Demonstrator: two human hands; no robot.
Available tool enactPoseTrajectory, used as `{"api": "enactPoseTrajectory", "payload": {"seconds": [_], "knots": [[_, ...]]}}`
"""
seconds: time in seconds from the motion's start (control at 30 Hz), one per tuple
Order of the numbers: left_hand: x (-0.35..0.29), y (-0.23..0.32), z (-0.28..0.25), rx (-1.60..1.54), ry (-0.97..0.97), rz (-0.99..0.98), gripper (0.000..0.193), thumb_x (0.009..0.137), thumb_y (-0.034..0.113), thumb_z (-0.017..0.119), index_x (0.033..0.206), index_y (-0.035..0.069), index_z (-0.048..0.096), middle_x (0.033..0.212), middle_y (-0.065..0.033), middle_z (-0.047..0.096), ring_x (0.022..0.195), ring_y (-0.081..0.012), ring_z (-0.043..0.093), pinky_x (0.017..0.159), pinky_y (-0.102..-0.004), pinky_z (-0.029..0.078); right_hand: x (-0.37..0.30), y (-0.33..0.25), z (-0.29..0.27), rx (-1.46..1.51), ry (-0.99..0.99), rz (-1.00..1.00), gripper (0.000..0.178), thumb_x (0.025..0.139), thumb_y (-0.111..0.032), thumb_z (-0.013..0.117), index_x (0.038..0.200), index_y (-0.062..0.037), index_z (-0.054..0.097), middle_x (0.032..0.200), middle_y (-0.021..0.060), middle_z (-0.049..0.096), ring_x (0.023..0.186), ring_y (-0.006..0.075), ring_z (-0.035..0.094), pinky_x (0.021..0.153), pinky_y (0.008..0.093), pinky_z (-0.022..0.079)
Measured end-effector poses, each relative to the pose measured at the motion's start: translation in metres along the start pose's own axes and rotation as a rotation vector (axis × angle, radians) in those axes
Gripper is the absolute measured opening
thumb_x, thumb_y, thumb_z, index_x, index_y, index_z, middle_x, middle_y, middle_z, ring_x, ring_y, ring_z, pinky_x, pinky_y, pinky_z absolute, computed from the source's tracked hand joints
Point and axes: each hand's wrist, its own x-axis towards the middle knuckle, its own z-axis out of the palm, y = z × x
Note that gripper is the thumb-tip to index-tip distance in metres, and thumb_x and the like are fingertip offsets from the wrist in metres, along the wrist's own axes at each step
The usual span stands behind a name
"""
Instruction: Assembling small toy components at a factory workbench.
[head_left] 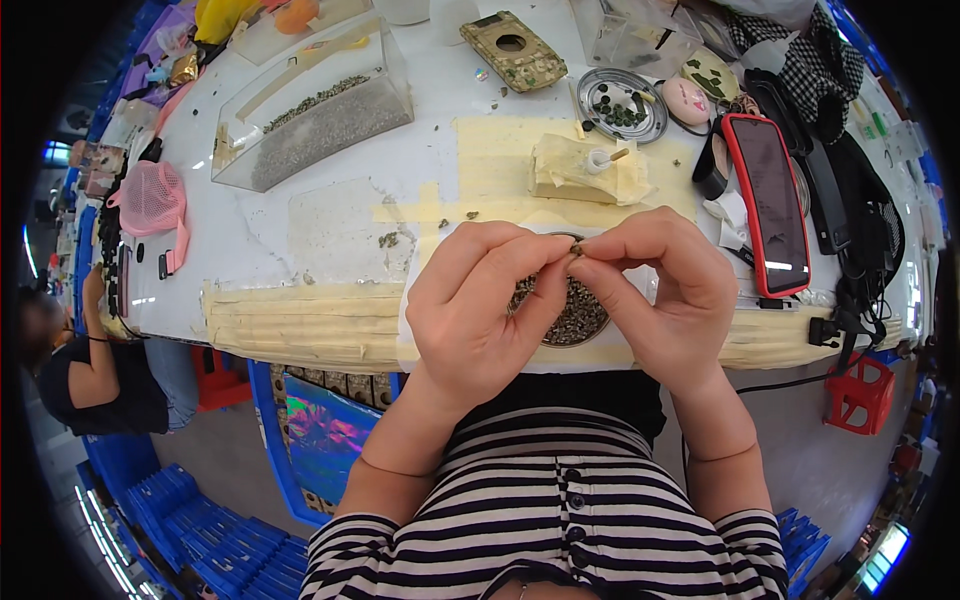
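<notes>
At the table's near edge, my left hand (480, 310) and my right hand (665, 300) meet fingertip to fingertip. Pinched between their thumbs and forefingers is a tiny dark olive piece (576, 250), too small to name. Directly beneath them sits a round dish filled with many small grey-green pieces (580, 318); my fingers hide part of it. Just beyond my hands stands a tape-covered block (560, 178) bearing a little white cup (598, 160) with a thin stick in it.
A camouflage model tank hull (513, 52) lies at the back. Left of it stands a clear box (340, 135) of small parts. To the right are a metal dish (660, 122) of green parts and a red-cased phone (768, 205). Another person (100, 375) sits at far left.
</notes>
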Motion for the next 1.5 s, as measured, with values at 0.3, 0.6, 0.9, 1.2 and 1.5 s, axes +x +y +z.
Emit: {"api": "enactPoseTrajectory", "payload": {"seconds": [0.3, 0.6, 0.9, 1.2, 1.5], "knots": [[-0.0002, -0.0016, 0.0008, -0.062, 0.021, -0.07, 0.02, 0.073, -0.007, 0.075, 0.091, 0.0, 0.07, 0.08, -0.0089, 0.064, 0.066, -0.0193, 0.063, 0.057, -0.0275, 0.05, -0.0035, -0.0019, 0.0086, -0.23, 0.051, -0.193, 0.023, 0.074, 0.005, 0.078, 0.096, 0.0005, 0.073, 0.082, 0.0097, 0.069, 0.066, 0.0146, 0.065, 0.056, 0.0249, 0.051], [-0.0001, 0.0002, -0.002, -0.07, 0.012, -0.059, 0.02, 0.073, -0.006, 0.076, 0.091, 0.001, 0.071, 0.081, -0.0092, 0.065, 0.066, -0.019, 0.063, 0.057, -0.0274, 0.051, -0.0045, -0.0033, 0.0041, -0.137, 0.021, -0.064, 0.022, 0.076, 0.003, 0.078, 0.098, 0.001, 0.075, 0.084, 0.0094, 0.071, 0.066, 0.0124, 0.065, 0.06, 0.0239, 0.052], [-0.0035, 0.0006, -0.0044, -0.078, -0.003, -0.014, 0.021, 0.074, -0.008, 0.075, 0.094, -0.001, 0.072, 0.087, -0.0096, 0.066, 0.072, -0.0174, 0.064, 0.064, -0.0251, 0.05, -0.0056, -0.0056, 0.0019, 0.314, -0.019, 0.348, 0.018, 0.083, -0.003, 0.077, 0.099, 0.004, 0.073, 0.087, 0.0071, 0.072, 0.077, 0.0104, 0.068, 0.07, 0.0228, 0.056], [-0.0035, 0.0008, -0.0022, -0.032, -0.008, -0.003, 0.021, 0.074, -0.009, 0.075, 0.093, -0.002, 0.071, 0.085, -0.0101, 0.066, 0.072, -0.0183, 0.063, 0.063, -0.0259, 0.05, -0.0062, -0.0013, 0.0011, 0.133, 0.0, 0.167, 0.015, 0.081, 0.001, 0.077, 0.095, 0.0019, 0.074, 0.085, 0.0079, 0.072, 0.073, 0.0115, 0.068, 0.067, 0.0224, 0.055], [-0.0039, 0.0009, -0.0007, -0.032, -0.027, -0.069, 0.022, 0.073, -0.01, 0.074, 0.093, -0.002, 0.07, 0.083, -0.0099, 0.065, 0.071, -0.0186, 0.063, 0.063, -0.0261, 0.05, -0.0015, -0.003, 0.0052, -0.199, 0.03, -0.118, 0.016, 0.077, 0.001, 0.077, 0.092, 0.0016, 0.072, 0.081, 0.0097, 0.07, 0.066, 0.0143, 0.067, 0.059, 0.0261, 0.053]]}}
